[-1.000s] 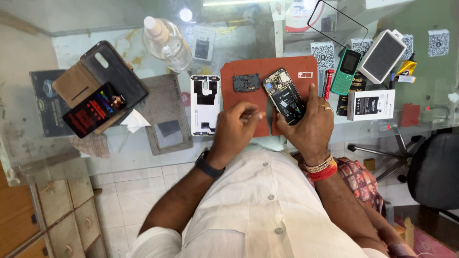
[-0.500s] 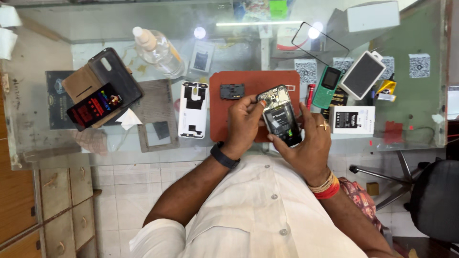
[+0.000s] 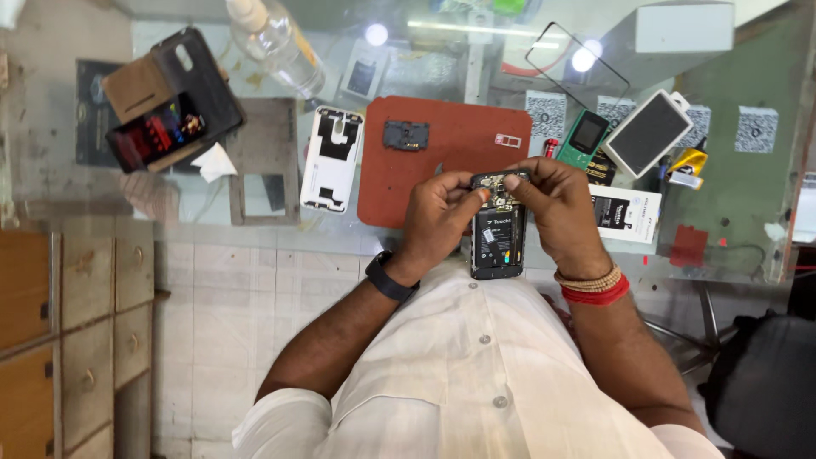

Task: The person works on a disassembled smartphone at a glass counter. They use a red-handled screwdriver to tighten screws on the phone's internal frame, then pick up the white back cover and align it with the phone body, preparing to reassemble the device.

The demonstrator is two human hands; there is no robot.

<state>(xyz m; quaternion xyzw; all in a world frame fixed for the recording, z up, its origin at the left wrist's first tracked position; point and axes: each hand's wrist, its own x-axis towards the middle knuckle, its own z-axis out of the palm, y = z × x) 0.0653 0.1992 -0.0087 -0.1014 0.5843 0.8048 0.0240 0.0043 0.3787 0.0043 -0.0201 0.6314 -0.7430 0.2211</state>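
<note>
An opened smartphone (image 3: 497, 238) with its back cover off shows a black battery and circuit board. I hold it upright over the near edge of a red work mat (image 3: 425, 144). My left hand (image 3: 438, 212) grips its left side, thumb on the upper board. My right hand (image 3: 561, 212) grips the right side, fingertips pressing at the top edge near the camera area. A white back cover (image 3: 331, 159) lies left of the mat. A small black part (image 3: 405, 135) rests on the mat.
On the glass table: a clear bottle (image 3: 276, 38), a black wallet case with a phone (image 3: 170, 102), a green keypad phone (image 3: 582, 136), a boxed screen (image 3: 648, 132), a white card package (image 3: 625, 214). Wooden drawers (image 3: 68, 340) stand at left, a chair (image 3: 756, 382) at right.
The phone has moved from lying tilted on the mat to being held upright closer to me. Both hands have closed in on its top end.
</note>
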